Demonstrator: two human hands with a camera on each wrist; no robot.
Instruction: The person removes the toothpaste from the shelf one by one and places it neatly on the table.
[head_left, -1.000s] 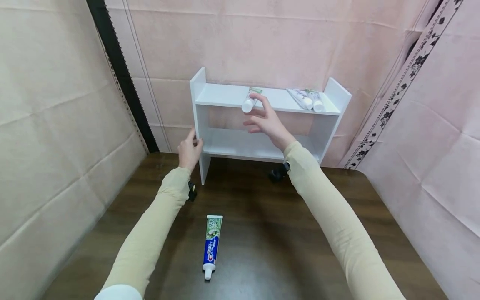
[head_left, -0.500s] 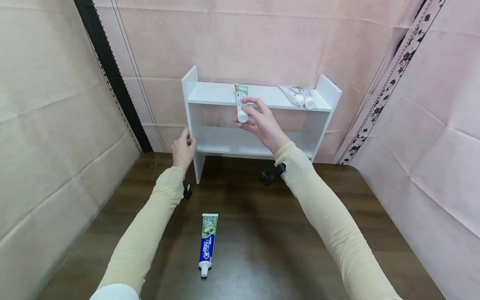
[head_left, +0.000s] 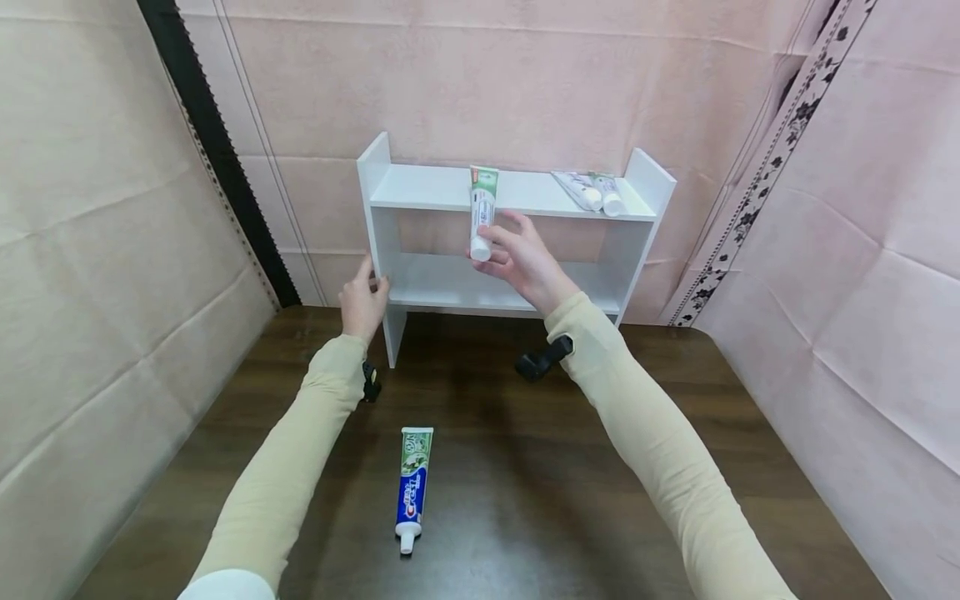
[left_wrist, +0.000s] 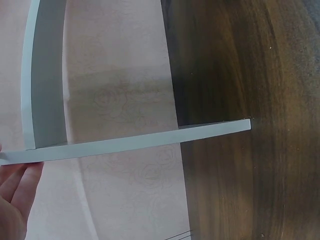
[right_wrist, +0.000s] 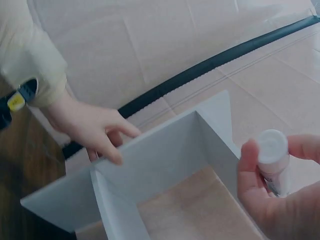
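Observation:
My right hand (head_left: 527, 265) pinches a white and green toothpaste tube (head_left: 482, 204) near its white cap, in front of the upper board. The tube stands nearly upright in the head view, cap downward; the right wrist view looks onto its cap (right_wrist: 273, 146). At the left side panel (left_wrist: 120, 145) of a white two-tier shelf (head_left: 465, 196), my left hand (head_left: 363, 305) grips the front edge. In the left wrist view its fingers (left_wrist: 29, 187) touch the panel's outer face. A blue and green toothpaste tube (head_left: 412, 487) lies on the table, cap toward me.
White toothpaste tubes (head_left: 592, 192) lie together at the right end of the upper board. Beneath the shelf is the dark wooden table (head_left: 525, 467). Pale cloth walls (head_left: 510, 83) stand behind and at both sides.
The white and green tube has come off the upper board toward me and tipped upright in my right hand. My left hand stays at the side panel. The head view has shifted slightly.

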